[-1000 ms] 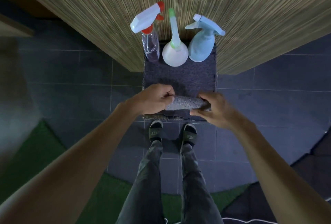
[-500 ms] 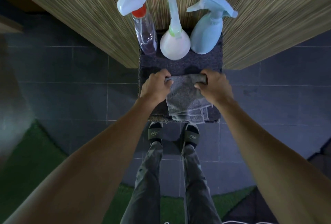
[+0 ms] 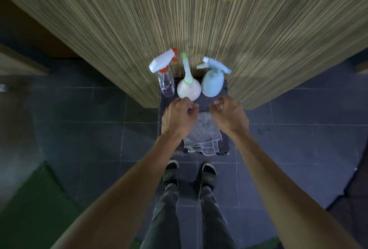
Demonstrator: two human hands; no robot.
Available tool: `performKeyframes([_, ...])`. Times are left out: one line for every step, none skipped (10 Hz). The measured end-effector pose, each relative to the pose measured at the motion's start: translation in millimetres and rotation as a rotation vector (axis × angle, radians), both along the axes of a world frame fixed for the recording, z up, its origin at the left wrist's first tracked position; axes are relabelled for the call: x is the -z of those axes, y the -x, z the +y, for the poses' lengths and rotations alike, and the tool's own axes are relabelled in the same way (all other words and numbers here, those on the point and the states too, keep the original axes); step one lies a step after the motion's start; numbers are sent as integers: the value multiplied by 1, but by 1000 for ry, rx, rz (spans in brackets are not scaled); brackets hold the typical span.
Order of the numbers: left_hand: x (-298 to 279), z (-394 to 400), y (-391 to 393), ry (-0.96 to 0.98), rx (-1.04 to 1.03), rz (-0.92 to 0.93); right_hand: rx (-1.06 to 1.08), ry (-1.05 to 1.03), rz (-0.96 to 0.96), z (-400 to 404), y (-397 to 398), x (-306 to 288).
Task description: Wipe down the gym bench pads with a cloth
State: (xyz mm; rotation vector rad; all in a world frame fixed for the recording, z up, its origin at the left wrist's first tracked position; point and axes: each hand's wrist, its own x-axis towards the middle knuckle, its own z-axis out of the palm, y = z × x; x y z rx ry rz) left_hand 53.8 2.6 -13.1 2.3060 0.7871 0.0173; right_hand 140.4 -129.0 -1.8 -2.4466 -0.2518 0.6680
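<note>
Looking down from the head camera, the grey cloth (image 3: 203,132) lies folded on a dark mat (image 3: 224,145), its long axis running toward the person's feet. Both hands hover over its far end: the left hand (image 3: 177,118) and the right hand (image 3: 229,117), fingers loosely curled, holding nothing. Three spray bottles stand just beyond; the round white bottle (image 3: 188,90) sits nearest the left fingertips.

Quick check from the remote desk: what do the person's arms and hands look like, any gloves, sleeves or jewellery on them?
Both arms are bare from the frame edge to the wrist, with no sleeves in view. The left hand and the right hand wear no gloves, and no watch, band or ring shows on either. Lower down, the person wears dark trousers and dark slide sandals over dark socks.
</note>
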Motion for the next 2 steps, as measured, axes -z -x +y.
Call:
performKeyframes([-65, -2, -4, -46, -15, -98, 31, -226, -19, 3, -2, -70])
performKeyframes([-118, -15, 22, -57, -63, -231, 56, -541, -3, -18, 29, -141])
